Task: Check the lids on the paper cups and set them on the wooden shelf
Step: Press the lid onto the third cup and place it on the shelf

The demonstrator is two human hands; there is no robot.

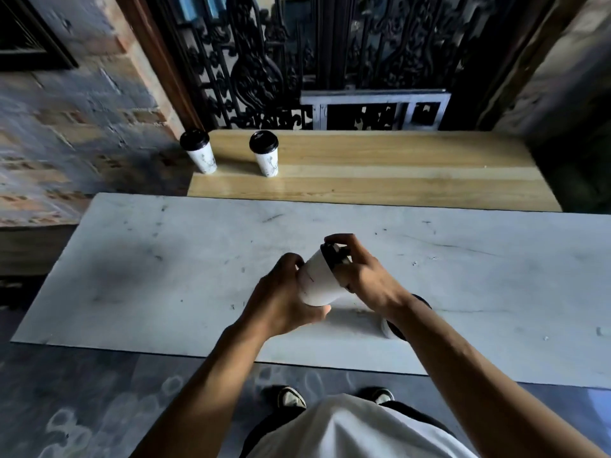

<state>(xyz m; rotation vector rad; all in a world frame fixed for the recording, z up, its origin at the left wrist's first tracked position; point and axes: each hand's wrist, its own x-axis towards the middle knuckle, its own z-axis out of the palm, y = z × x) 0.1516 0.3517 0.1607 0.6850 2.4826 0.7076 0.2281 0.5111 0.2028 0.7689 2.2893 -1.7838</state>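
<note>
A white paper cup (pixel 319 281) with a black lid (pixel 331 256) is held tilted above the white marble counter (pixel 165 276). My left hand (pixel 282 299) grips its body and base. My right hand (pixel 360 271) curls its fingers over the lid. Two more lidded cups (pixel 201 153) (pixel 266 157) stand upright on the left part of the wooden shelf (pixel 396 173) beyond the counter. Another cup (pixel 393 327) lies on the counter, mostly hidden behind my right wrist.
A black ornate iron grille (pixel 264 61) and a grey metal frame (pixel 373 107) rise behind the shelf. A brick wall (pixel 66 127) stands at the left. My shoes (pixel 291 398) are on the patterned floor below the counter's near edge.
</note>
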